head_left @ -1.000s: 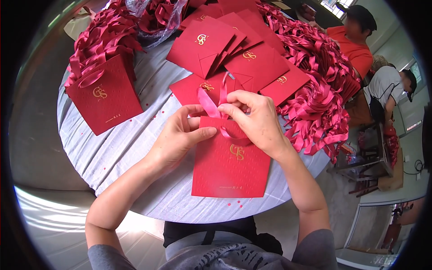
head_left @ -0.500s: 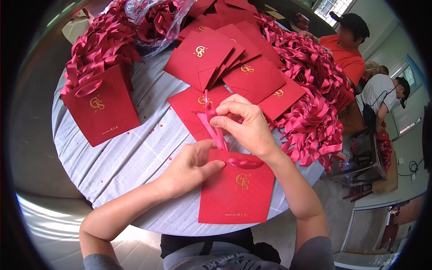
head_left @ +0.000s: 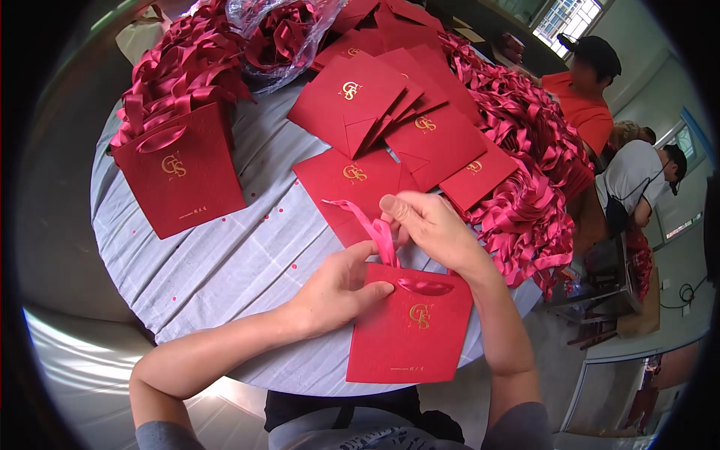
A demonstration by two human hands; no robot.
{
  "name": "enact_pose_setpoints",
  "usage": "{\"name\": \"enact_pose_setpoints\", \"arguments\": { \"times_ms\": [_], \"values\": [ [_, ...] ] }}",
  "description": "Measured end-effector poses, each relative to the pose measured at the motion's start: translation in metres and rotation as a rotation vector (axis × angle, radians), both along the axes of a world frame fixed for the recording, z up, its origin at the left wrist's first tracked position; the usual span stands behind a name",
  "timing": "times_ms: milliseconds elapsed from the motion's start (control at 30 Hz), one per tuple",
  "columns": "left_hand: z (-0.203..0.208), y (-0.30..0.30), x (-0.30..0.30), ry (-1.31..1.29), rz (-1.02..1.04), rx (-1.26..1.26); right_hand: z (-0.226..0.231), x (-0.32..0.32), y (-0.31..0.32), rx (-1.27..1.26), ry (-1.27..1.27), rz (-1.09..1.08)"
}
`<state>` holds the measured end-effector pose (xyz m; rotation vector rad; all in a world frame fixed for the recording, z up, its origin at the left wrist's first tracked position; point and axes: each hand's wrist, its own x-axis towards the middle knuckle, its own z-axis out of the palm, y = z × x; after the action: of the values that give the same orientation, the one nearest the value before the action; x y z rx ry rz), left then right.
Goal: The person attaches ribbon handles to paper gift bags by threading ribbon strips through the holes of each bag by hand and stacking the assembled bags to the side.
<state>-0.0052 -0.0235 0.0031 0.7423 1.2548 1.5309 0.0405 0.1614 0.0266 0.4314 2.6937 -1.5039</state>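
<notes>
A small red paper gift bag (head_left: 409,337) with a gold emblem stands at the near edge of the table. My left hand (head_left: 337,289) grips its upper left edge, the thumb lying on the front face. From the top of the bag rises a loose pink ribbon (head_left: 382,238), its free end trailing to the left. Curled around the lower part of that ribbon is my right hand (head_left: 435,229), thumb raised; the fingertips are partly hidden. A ribbon handle (head_left: 426,286) loops across the bag's front.
Finished-looking red bags with ribbon handles (head_left: 184,172) stand at the left. Flat red bags (head_left: 356,94) are piled at the back middle, beside a heap of pink ribbons (head_left: 517,135). A clear plastic bag (head_left: 281,45) lies behind. Two people (head_left: 581,97) are at the right.
My right hand has let the ribbon's upper end fall to the left and moved lower and right, nearer the bag. The view has shifted slightly; my left hand keeps its grip.
</notes>
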Motion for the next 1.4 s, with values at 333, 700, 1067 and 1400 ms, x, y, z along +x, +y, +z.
{"name": "enact_pose_setpoints", "arguments": {
  "times_ms": [333, 700, 1067, 1400],
  "values": [
    [-0.008, 0.002, 0.005, -0.005, -0.015, 0.026, -0.003, 0.008, -0.008, -0.02, 0.206, -0.059],
    [-0.014, 0.0, 0.003, 0.104, -0.118, -0.114, -0.011, -0.001, -0.014, 0.04, 0.322, 0.086],
    [-0.015, 0.001, 0.002, 0.15, -0.154, -0.25, -0.017, -0.005, -0.015, 0.153, 0.352, 0.115],
    [0.013, -0.006, -0.043, -0.211, 0.367, 0.275, 0.033, 0.022, 0.026, 0.163, 0.693, -0.45]
  ]
}}
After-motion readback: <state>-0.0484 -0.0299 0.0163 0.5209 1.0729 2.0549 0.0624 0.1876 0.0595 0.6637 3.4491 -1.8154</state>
